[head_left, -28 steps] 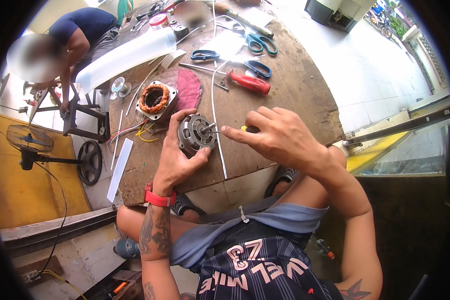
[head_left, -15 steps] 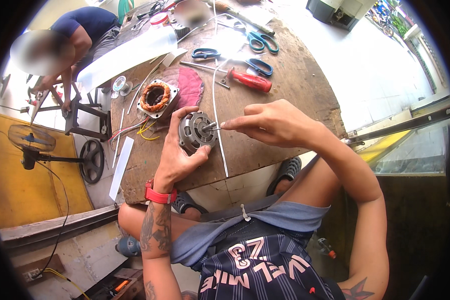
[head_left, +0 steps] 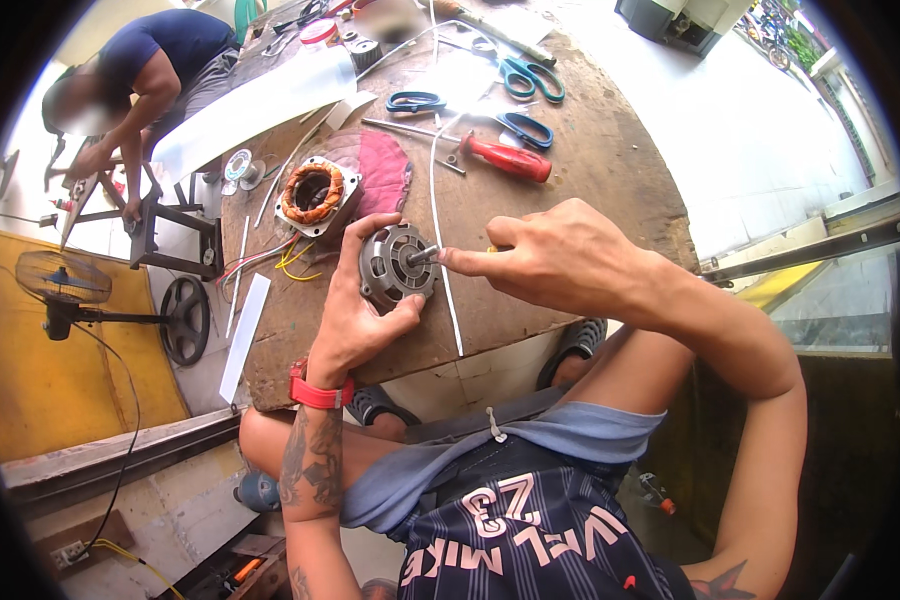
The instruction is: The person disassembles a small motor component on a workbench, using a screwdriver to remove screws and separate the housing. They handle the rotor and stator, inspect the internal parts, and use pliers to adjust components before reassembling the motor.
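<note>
My left hand [head_left: 355,310] is wrapped round a grey metal motor housing [head_left: 382,268] with slotted vents, holding it tilted above the table's near edge. A metal shaft [head_left: 422,256] sticks out of its centre toward the right. At the shaft's tip is the stretched index finger of my right hand [head_left: 560,255]; the other fingers are curled. A small yellow bit shows by the right thumb, but what that hand holds is mostly hidden. Just beyond the housing sits a motor stator [head_left: 345,208] with orange windings and yellow, red and white wires [head_left: 292,262].
On the wooden table [head_left: 610,190] lie a red-handled screwdriver [head_left: 510,160], blue-handled scissors [head_left: 530,78], more blue handles [head_left: 415,102], a pink cloth [head_left: 382,180] and a white strip [head_left: 444,240]. A fan [head_left: 65,280] and a bent-over co-worker [head_left: 160,70] are at left.
My right hand has turned slightly, its elbow swinging outward to the right, and the yellow bit has come into sight by its thumb. The left hand keeps hold of the housing.
</note>
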Demonstrator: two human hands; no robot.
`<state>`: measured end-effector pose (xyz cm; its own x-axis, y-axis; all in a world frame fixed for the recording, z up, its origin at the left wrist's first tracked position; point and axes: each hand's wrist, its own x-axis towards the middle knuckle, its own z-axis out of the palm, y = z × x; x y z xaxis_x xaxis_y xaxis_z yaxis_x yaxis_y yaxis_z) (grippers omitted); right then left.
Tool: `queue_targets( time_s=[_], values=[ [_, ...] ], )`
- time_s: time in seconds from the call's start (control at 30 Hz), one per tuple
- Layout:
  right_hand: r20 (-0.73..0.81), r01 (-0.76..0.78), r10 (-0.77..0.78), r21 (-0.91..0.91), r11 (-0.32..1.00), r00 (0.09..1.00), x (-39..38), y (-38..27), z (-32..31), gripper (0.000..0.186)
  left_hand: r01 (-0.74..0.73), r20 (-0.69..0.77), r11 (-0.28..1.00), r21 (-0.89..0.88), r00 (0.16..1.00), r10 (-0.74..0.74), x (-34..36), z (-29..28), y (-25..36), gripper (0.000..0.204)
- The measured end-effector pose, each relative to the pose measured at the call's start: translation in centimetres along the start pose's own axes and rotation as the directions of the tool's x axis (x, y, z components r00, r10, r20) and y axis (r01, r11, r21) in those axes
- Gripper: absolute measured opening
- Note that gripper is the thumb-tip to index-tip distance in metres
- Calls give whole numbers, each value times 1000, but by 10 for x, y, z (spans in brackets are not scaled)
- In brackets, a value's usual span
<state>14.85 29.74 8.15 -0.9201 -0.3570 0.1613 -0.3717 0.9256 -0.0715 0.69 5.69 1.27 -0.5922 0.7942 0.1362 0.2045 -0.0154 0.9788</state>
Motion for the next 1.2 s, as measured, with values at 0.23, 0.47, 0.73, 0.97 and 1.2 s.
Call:
queue_targets(
  time_s=[0.23, 0.47, 0.73, 0.97, 1.2],
  values=[
    [107, -126, 90, 407, 905, 990, 6, 16, 9, 33, -27, -11, 998, 61, 1000, 28, 0, -1, -4, 80],
    [108, -226, 199, 521, 823, 974, -5, 8, 18, 30, 25, -22, 999, 32, 999, -24, 0, 0, 4, 80],
    [-76, -264, 336, 467, 844, 939, -41, 18, 24, 29, -115, -80, 974, 193, 988, 133, 0, 0, -2, 80],
    [-238, -388, 421, 172, 905, 875, -39, 34, 49, 28, -120, -76, 983, 136, 988, 131, 1, 5, -2, 83],
    [-317, -336, 308, -38, 941, 897, -25, 49, 75, 30, -148, -135, 977, 152, 976, 169, 6, 5, -10, 86]
  ],
)
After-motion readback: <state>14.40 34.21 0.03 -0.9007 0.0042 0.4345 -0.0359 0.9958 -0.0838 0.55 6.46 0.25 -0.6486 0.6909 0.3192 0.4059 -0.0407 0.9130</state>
